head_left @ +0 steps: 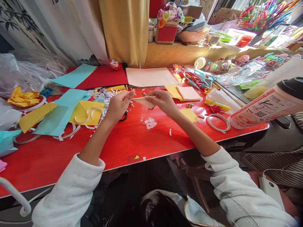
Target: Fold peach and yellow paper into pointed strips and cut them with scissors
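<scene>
Above the middle of the red table, both hands meet at a small folded piece of pale pink paper. My right hand pinches its right part between thumb and fingers. On the left, my left hand has its thumb and fingertips closed at the paper's pointed left end. Below the paper lies a whitish smear of dried residue. Close to my left hand are a black scissor handle, partly hidden, and a heap of paper scraps.
Blue paper and yellow sheets lie at left. Large pale sheets and a stack of pink squares lie behind. At right are a tape ring, a yellow glue tube and a tilted drink cup.
</scene>
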Available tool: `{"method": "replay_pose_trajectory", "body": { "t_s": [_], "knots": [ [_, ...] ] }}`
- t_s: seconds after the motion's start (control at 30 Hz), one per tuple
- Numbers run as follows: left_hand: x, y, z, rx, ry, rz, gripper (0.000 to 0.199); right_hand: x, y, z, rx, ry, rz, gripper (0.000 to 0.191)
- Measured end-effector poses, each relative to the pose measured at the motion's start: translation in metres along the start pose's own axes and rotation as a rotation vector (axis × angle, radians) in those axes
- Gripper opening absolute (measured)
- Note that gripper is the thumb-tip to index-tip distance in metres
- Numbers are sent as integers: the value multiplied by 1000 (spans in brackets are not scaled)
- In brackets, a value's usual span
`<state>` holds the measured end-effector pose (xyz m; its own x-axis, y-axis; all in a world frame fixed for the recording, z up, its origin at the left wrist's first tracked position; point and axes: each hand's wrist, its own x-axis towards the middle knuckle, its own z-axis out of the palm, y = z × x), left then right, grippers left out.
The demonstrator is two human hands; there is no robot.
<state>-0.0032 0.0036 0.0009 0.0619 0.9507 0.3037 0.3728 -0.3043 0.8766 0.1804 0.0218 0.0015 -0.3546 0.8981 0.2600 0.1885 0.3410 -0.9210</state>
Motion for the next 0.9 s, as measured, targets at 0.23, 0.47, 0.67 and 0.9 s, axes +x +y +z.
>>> {"method": "replay_pose_trajectory", "body": {
  "t_s": [0.23, 0.47, 0.67, 0.9],
  "knots": [
    [-1, -3, 3, -95, -98, -42, 31, -1, 0, 2, -37, -57, -39, 30],
    [1, -7, -3, 291, -136, 37, 25, 0, -1, -6, -321, -312, 24, 28],
    [2, -13, 1, 55, -27, -41, 29, 2, 15, 3, -55, -188, 151, 31],
    [-3, -13, 13, -354, -71, -126, 33, 1, 15, 10, 186, -305, 232, 33]
  ]
}}
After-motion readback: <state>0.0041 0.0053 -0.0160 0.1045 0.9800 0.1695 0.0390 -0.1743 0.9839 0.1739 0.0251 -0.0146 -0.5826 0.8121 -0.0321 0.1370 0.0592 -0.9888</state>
